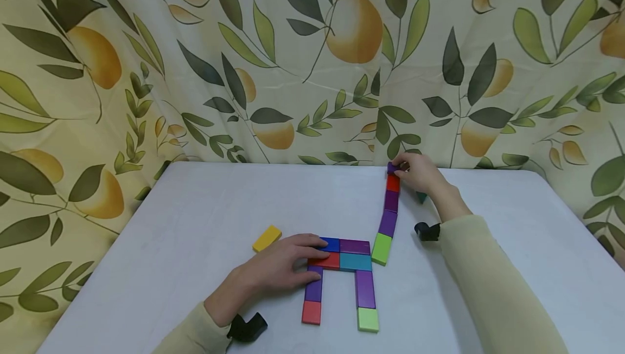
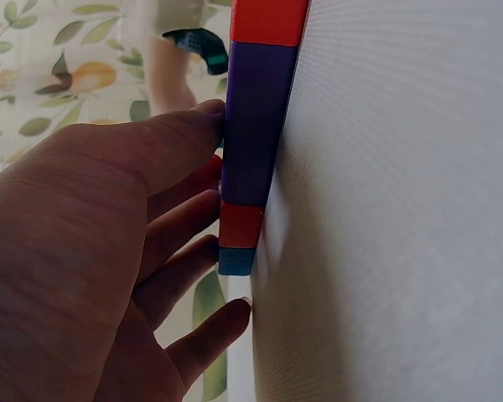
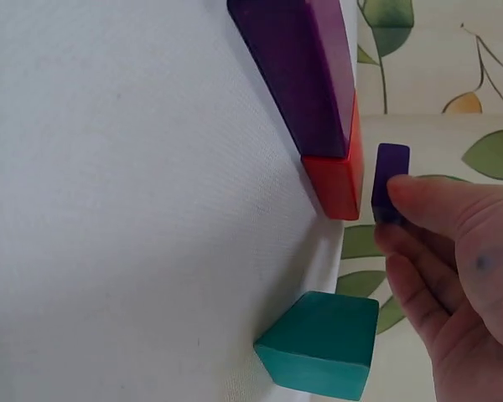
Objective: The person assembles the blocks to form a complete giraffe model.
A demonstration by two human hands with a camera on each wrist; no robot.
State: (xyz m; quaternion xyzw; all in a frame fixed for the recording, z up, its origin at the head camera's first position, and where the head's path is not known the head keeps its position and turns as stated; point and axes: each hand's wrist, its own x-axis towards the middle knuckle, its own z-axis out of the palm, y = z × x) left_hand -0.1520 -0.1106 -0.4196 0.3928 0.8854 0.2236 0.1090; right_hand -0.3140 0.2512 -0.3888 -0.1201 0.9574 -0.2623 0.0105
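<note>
Counter (image 1: 195, 218): white, carrying a flat figure of coloured blocks.
Block figure (image 1: 342, 267): body near centre; its neck column (image 1: 388, 216) runs far and slightly right, long axis near-to-far.
Left hand (image 1: 280, 267): fingers spread flat, pressing the body's left blocks.
Right hand (image 1: 417, 172): pinches a small purple block (image 3: 391, 180) just beyond the column's red end (image 3: 335, 180).
Teal block (image 3: 323, 343): loose, right of column.

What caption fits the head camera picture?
Right hand holds a small purple block at the coloured block line's far end.
</note>
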